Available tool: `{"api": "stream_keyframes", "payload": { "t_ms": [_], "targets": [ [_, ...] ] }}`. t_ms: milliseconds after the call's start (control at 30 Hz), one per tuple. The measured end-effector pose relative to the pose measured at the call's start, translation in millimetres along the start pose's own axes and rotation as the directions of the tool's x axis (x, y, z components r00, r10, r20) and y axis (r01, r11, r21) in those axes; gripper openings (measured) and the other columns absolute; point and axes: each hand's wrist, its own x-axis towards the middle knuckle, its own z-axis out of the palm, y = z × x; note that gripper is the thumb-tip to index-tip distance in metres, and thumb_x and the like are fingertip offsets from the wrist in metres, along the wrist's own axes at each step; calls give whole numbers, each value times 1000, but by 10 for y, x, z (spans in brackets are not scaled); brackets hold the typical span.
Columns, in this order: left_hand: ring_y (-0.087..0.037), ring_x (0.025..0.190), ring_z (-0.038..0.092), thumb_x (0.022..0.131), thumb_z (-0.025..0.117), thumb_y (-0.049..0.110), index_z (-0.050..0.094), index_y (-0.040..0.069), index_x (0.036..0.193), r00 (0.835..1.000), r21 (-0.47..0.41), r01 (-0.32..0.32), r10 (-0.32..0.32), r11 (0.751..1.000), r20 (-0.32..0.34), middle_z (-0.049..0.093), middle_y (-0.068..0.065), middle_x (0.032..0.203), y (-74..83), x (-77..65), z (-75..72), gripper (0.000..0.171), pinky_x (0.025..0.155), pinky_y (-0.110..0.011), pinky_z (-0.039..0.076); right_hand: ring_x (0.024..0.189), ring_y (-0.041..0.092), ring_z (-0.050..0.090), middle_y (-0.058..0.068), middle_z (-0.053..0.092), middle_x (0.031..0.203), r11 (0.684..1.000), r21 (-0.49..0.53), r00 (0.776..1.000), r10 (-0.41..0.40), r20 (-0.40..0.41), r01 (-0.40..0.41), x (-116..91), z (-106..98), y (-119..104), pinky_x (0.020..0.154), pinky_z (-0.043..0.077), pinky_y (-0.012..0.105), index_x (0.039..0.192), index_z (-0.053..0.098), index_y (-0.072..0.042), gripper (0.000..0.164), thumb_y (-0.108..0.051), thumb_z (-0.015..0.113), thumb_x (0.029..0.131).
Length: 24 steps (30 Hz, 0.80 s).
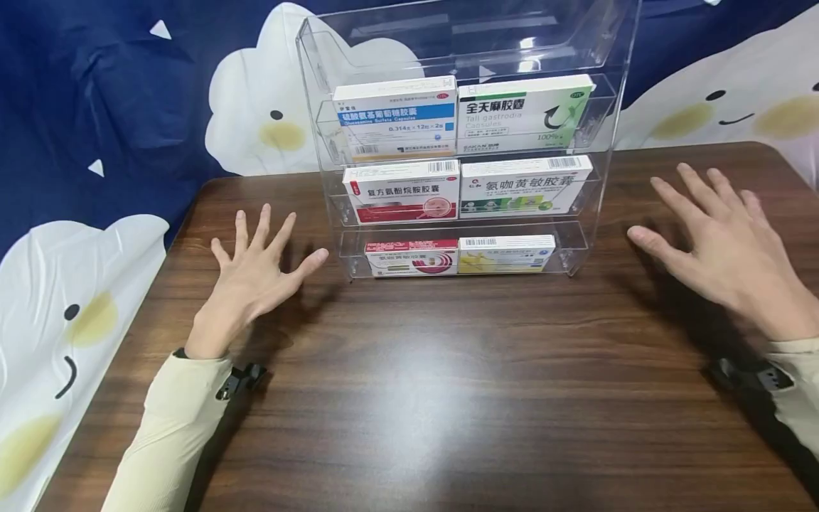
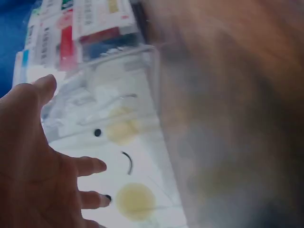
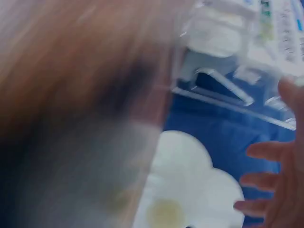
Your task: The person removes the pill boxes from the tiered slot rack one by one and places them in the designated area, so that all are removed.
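In the head view my left hand (image 1: pixel 254 274) is spread over the table, left of a clear acrylic rack (image 1: pixel 581 249), holding nothing. On the rack's other side my right hand (image 1: pixel 726 242) has its fingers spread too and holds nothing. Both hands are apart from the rack. Medicine boxes stand in its tiers: a blue-striped box (image 1: pixel 395 117) and a green-and-white box (image 1: pixel 525 114) above, a red-and-white box (image 1: pixel 403 192) and a white-green box (image 1: pixel 526 186) in the middle, a small red-topped box (image 1: pixel 411 257) and a yellow-and-white box (image 1: pixel 505 254) at the bottom.
The rack stands towards the back of a dark wooden table (image 1: pixel 409 398). A blue cloth (image 1: pixel 160 85) with white smiling clouds hangs behind and at the left. The rack's top tier holds no box. Each wrist carries a black camera mount (image 1: pixel 242 380).
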Motion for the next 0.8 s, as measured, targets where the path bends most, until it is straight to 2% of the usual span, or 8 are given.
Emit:
{"api": "stream_keyframes", "payload": {
  "t_ms": [67, 167, 300, 367, 433, 533, 667, 800],
  "targets": [
    [-37, 143, -14, 87, 30, 77, 11, 18, 156, 999, -80, -28, 26, 996, -20, -6, -12, 161, 49, 3, -64, 93, 105, -71, -2, 136, 46, 30, 21, 34, 151, 994, 66, 991, -80, -110, 88, -10, -39, -111, 112, 18, 55, 147, 40, -9, 66, -40, 61, 92],
    [-36, 144, 14, 91, 36, 70, 20, 9, 154, 994, -203, -83, 66, 976, -87, 15, -16, 159, 144, 16, -166, 89, 112, -58, 17, 116, 15, 58, 16, 65, 120, 957, 121, 932, -223, -284, 266, -7, -81, -313, 102, 37, 26, 126, 63, -7, 44, -19, 73, 85],
    [-33, 130, 45, 96, 44, 57, 39, -1, 145, 980, -316, -145, 93, 938, -174, 46, -22, 142, 286, 53, -230, 76, 107, -47, 34, 89, -18, 47, 9, 72, 91, 891, 121, 844, -362, -396, 438, 50, -101, -520, 84, 31, 5, 101, 73, -5, 25, -3, 77, 77],
    [-31, 124, 52, 96, 48, 50, 45, -2, 141, 980, -370, -152, 91, 916, -179, 52, -21, 137, 356, 79, -226, 69, 103, -46, 39, 86, -14, 49, 8, 72, 89, 869, 118, 824, -400, -401, 480, 84, -91, -585, 84, 31, 4, 99, 73, -5, 18, -10, 75, 82],
    [-30, 118, 57, 97, 51, 42, 48, -4, 138, 982, -424, -159, 97, 892, -163, 55, -20, 134, 418, 101, -212, 62, 99, -45, 43, 86, -4, 56, 8, 72, 91, 855, 110, 815, -434, -385, 507, 117, -67, -630, 86, 31, 3, 100, 73, -5, 22, -24, 70, 89],
    [-28, 113, 61, 97, 55, 32, 50, -5, 136, 986, -490, -158, 108, 857, -129, 57, -19, 131, 488, 125, -178, 53, 94, -43, 47, 84, 16, 65, 11, 73, 93, 840, 99, 808, -471, -353, 533, 153, -16, -699, 87, 43, 15, 101, 72, -3, 30, -31, 66, 91],
    [-29, 106, 65, 96, 56, 16, 54, -7, 131, 986, -535, -160, 110, 829, -124, 63, -21, 121, 532, 148, -144, 42, 89, -39, 51, 83, 34, 68, 18, 71, 94, 839, 98, 823, -492, -285, 536, 206, 46, -806, 77, 50, 42, 103, 70, 3, 27, -7, 77, 79],
    [-28, 95, 68, 95, 56, 7, 58, -9, 126, 986, -553, -153, 92, 819, -137, 68, -23, 110, 552, 175, -113, 35, 77, -29, 54, 71, 31, 66, 19, 70, 86, 864, 87, 858, -473, -198, 497, 265, 100, -889, 67, 52, 48, 101, 69, 7, 30, 3, 78, 73]
  ]
}}
